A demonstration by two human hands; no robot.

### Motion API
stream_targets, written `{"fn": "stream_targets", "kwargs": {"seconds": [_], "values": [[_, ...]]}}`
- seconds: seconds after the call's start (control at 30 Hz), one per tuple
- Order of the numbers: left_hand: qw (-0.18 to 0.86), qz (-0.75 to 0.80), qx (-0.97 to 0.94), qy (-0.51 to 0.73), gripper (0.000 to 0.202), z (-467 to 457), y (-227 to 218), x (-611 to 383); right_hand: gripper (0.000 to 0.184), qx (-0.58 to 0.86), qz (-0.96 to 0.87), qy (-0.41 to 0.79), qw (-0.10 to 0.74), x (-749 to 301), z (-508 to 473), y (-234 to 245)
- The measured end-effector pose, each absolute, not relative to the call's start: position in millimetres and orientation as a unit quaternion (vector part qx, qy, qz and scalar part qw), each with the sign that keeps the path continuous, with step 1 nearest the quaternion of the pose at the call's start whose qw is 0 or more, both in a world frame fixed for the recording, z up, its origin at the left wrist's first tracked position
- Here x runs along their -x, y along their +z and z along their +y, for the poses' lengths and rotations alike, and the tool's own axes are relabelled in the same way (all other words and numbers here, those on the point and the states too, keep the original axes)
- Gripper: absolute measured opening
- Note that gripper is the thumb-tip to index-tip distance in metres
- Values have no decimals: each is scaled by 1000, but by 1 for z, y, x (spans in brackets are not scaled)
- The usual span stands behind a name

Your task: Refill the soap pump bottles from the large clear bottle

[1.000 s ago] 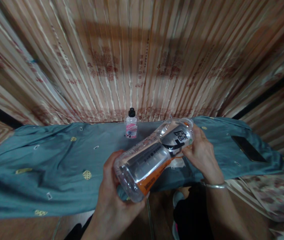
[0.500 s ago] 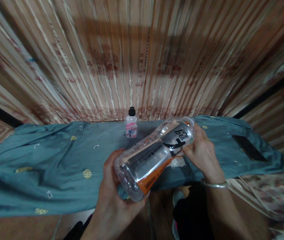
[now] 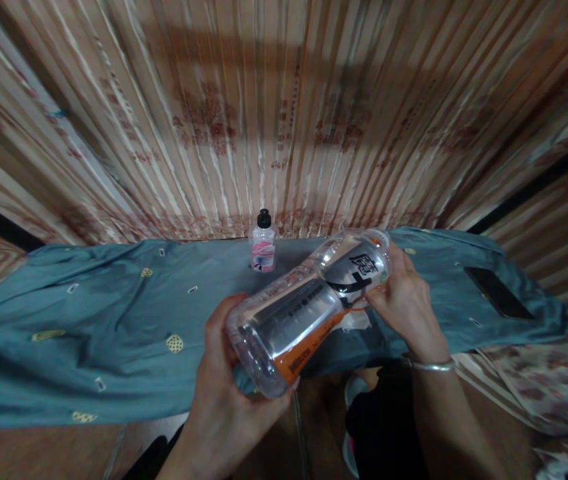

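A large clear plastic bottle [image 3: 299,313] with a silver, black and orange label lies tilted between my hands, above the cloth-covered table. My left hand [image 3: 234,393] is wrapped round its broad base at the lower left. Round the upper end, my right hand [image 3: 401,297] is closed, and a silver bangle sits on that wrist. The bottle's mouth is not visible. Behind it, a small clear squeeze bottle [image 3: 263,243] with a black cap and pink label stands upright near the table's back edge.
A blue-green patterned cloth [image 3: 129,320] covers the narrow table. A dark phone [image 3: 498,292] lies on its right side. Close behind hangs a pleated curtain [image 3: 284,133]. A whitish patch [image 3: 353,321] shows beneath the large bottle.
Both hands keep their hold on the large bottle, which is almost unmoved. The whole view has shifted very slightly.
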State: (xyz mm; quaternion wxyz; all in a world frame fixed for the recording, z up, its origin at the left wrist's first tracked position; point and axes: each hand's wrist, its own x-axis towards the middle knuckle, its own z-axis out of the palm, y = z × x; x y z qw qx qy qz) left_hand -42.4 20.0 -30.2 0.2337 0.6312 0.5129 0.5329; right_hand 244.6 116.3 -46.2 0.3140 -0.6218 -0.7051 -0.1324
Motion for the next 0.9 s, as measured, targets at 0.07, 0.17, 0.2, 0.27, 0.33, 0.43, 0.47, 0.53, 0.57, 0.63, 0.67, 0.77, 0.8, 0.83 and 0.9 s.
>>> {"fn": "stream_targets", "kwargs": {"seconds": [0.07, 0.17, 0.2, 0.27, 0.33, 0.43, 0.47, 0.53, 0.57, 0.63, 0.67, 0.77, 0.8, 0.83, 0.9], "values": [[247, 504, -631, 535, 86, 21, -29, 43, 71, 620, -706, -135, 315, -243, 116, -45], [247, 492, -640, 536, 88, 23, -29, 43, 67, 621, -702, -138, 320, -241, 115, -44], [242, 489, -644, 536, 89, 23, -29, 43, 66, 621, -702, -136, 321, -241, 115, -44], [233, 485, -644, 543, 91, 24, -31, 43, 65, 619, -703, -132, 323, -241, 115, -43], [240, 487, -635, 550, 91, 24, -33, 43, 65, 619, -704, -130, 323, -241, 114, -42], [258, 488, -626, 551, 91, 23, -34, 42, 66, 623, -703, -129, 318, -241, 114, -42], [260, 488, -628, 548, 91, 22, -33, 42, 67, 626, -702, -128, 316, -241, 114, -42], [259, 485, -632, 546, 91, 22, -31, 41, 70, 632, -698, -126, 313, -241, 115, -43], [257, 482, -635, 546, 91, 23, -29, 41, 71, 634, -696, -126, 312, -241, 115, -43], [247, 475, -647, 543, 90, 24, -25, 41, 73, 637, -694, -125, 312, -241, 116, -44], [238, 472, -655, 540, 89, 25, -24, 41, 74, 636, -695, -126, 311, -242, 116, -45], [213, 469, -675, 528, 90, 27, -22, 43, 75, 631, -697, -137, 311, -243, 116, -46], [210, 470, -677, 526, 89, 27, -22, 44, 75, 631, -697, -140, 310, -243, 116, -46], [210, 470, -677, 526, 89, 28, -23, 44, 75, 631, -697, -142, 311, -243, 116, -46], [218, 471, -673, 527, 87, 27, -23, 44, 75, 630, -697, -139, 312, -243, 116, -45]]}}
